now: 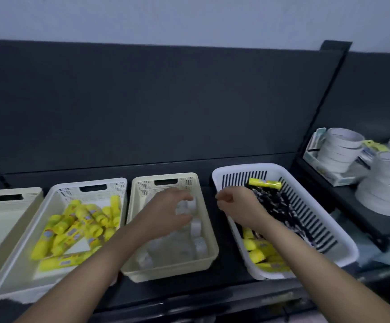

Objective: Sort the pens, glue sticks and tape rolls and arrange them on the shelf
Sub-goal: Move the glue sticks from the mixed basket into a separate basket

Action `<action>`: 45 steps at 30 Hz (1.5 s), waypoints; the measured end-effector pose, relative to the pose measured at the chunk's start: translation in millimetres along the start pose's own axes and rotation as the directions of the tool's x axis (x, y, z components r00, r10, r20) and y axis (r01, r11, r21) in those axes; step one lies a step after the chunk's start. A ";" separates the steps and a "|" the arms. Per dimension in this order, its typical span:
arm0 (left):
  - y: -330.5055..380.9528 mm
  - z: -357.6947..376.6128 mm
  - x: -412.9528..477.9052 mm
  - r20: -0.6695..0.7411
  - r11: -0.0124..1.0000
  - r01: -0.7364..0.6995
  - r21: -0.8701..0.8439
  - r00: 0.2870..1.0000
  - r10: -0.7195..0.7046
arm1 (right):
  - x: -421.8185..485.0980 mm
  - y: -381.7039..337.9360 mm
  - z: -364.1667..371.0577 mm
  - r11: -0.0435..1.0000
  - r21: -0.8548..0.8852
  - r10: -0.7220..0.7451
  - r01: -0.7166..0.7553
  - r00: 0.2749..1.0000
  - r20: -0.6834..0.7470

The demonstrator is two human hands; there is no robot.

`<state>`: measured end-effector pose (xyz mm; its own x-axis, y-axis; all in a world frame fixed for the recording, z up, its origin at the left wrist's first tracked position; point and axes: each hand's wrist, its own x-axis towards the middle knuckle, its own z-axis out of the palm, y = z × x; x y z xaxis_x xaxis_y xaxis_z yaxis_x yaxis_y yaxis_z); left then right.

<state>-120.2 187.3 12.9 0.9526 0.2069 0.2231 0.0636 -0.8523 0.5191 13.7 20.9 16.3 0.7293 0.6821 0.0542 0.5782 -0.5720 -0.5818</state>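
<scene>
Cream basket (209,229) under left grip (166,212), fingers (183,197) arched, perhaps touching tape rolls (196,226).

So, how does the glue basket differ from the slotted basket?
The glue basket holds glue sticks but no pens; the slotted basket mixes pens with glue sticks. The glue basket has fine mesh walls and a handle hole; the slotted basket has long slits. Both are pale plastic, on the shelf.

Readable text: none | glue sticks (82,220) labels: too blurred to read

Mid bin (166,272) open-topped, tape stacks (338,155) crowd rt side
</scene>
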 end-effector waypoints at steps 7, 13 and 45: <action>78.8 67.2 43.3 0.198 0.992 -0.121 -0.022 0.972 0.123 | -17.3 109.6 -52.9 0.993 -0.110 0.049 -0.041 0.996 0.071; 124.8 128.2 63.0 0.500 0.981 -0.194 0.002 0.850 0.167 | -27.3 173.2 -70.1 0.995 -0.100 0.034 -0.022 0.991 0.126; 122.6 154.9 40.2 -0.183 0.887 0.175 -0.428 0.944 -0.275 | -16.1 127.8 -54.8 0.871 -0.338 0.191 0.356 0.388 0.901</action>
<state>-28.1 16.8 -42.4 0.8272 0.5176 0.2187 0.0961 -0.5138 0.8525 95.9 -88.2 -14.5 0.0642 0.5661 -0.8218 0.8871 -0.4096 -0.2128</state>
